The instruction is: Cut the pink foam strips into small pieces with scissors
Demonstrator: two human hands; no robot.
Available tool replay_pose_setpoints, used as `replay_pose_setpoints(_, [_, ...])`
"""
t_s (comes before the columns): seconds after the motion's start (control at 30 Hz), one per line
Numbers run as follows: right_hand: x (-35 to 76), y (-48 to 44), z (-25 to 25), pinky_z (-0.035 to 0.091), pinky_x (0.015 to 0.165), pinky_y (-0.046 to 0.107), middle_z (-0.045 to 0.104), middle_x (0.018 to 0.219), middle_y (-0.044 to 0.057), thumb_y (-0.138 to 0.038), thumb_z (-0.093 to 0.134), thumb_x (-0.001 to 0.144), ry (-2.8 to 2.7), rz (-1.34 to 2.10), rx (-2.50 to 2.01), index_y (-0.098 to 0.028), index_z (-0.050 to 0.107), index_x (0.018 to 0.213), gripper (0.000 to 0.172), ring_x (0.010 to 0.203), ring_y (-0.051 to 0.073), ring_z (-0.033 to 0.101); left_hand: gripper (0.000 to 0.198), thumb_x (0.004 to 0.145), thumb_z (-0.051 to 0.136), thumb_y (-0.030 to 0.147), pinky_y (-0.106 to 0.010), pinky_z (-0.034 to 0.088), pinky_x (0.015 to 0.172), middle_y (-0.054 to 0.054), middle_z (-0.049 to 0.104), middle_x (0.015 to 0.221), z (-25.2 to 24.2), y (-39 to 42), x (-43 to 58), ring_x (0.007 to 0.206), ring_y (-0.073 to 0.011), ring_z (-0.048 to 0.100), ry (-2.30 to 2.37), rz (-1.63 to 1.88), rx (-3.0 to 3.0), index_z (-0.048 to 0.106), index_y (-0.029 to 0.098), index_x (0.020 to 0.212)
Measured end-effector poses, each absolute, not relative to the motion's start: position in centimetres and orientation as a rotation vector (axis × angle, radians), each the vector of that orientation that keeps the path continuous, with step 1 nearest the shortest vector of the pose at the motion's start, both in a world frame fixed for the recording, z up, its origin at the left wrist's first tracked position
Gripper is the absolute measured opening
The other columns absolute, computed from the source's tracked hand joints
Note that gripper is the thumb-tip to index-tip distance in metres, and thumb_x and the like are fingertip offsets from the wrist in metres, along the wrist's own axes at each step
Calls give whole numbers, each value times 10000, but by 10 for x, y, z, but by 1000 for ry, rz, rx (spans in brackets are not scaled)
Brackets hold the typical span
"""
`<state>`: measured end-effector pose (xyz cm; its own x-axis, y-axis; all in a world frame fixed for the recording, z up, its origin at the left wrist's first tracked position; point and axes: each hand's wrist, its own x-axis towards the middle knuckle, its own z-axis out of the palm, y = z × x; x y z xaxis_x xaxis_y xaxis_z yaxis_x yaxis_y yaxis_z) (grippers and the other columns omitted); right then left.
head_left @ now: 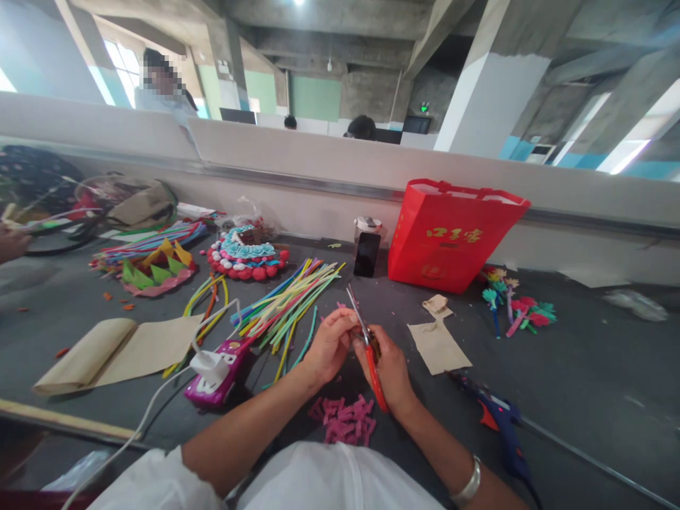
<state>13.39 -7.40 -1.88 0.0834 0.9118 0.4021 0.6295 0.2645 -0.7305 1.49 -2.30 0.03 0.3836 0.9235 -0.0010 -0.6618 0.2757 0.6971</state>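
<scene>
My right hand is wrapped around a pair of scissors with red handles, their blades pointing up and away from me. Close beside the blades, my left hand is closed in a pinch; whatever sits between its fingertips is too small or hidden to name. Below both hands lies a pile of short pink cut pieces on the dark table. A loose bundle of colourful fuzzy stems lies just beyond my left hand.
A purple power strip with a white plug and cord stands left. A glue gun lies right, near brown paper and small flowers. Behind stand a red bag, a phone and a bottle. Another person's hand shows far left.
</scene>
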Motion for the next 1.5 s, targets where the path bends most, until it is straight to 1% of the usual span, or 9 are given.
replay_pose_setpoints(0.27, [132,-74,-16,450,653,234,663,849,26,-338,472,892,-1632,439,-1419,-213,554,986,177,732,167,624,110,704,703,223,-234,386,602,9,580,652,1,-23,16,598,-104,517,446,1100,684,619,156,728])
replay_pose_setpoints(0.57, [129,-75,-16,447,621,220,656,793,9,-368,458,902,-1591,488,-1399,-207,562,950,198,656,147,605,94,707,696,214,-235,371,595,10,575,641,2,-24,16,593,-103,506,455,1092,673,624,155,724])
replay_pose_setpoints(0.73, [128,-75,-16,459,631,230,670,840,21,-375,479,892,-1601,485,-1421,-206,568,1000,219,707,162,626,94,699,700,214,-229,362,584,14,566,624,2,-24,16,585,-97,492,475,1109,682,628,154,707])
replay_pose_setpoints(0.87, [129,-75,-15,462,619,233,673,845,17,-365,477,893,-1603,492,-1424,-216,564,1011,208,700,163,629,107,681,716,220,-228,363,582,14,569,625,3,-24,16,586,-98,495,492,1119,682,633,155,703])
replay_pose_setpoints(1.07, [130,-77,-16,443,600,230,662,778,8,-393,472,909,-1586,527,-1426,-209,562,928,205,662,160,616,124,666,730,218,-231,383,614,8,581,653,0,-24,17,606,-102,512,470,1114,678,627,156,699])
replay_pose_setpoints(1.13, [130,-77,-16,445,610,232,665,779,9,-390,475,908,-1585,528,-1416,-205,568,931,208,664,160,619,118,672,725,213,-233,386,620,7,583,657,0,-24,17,609,-103,515,473,1113,679,627,155,703])
replay_pose_setpoints(1.33, [128,-76,-15,478,693,235,686,922,24,-375,482,901,-1591,514,-1368,-207,587,1020,231,775,163,645,112,695,705,231,-243,389,626,3,585,646,1,-22,16,600,-106,515,467,1116,683,625,152,698])
replay_pose_setpoints(1.5, [127,-77,-13,481,699,228,684,928,12,-360,501,894,-1603,527,-1377,-216,579,1026,210,790,154,646,118,689,711,238,-247,394,631,4,591,648,2,-22,15,605,-110,521,484,1138,693,626,157,702])
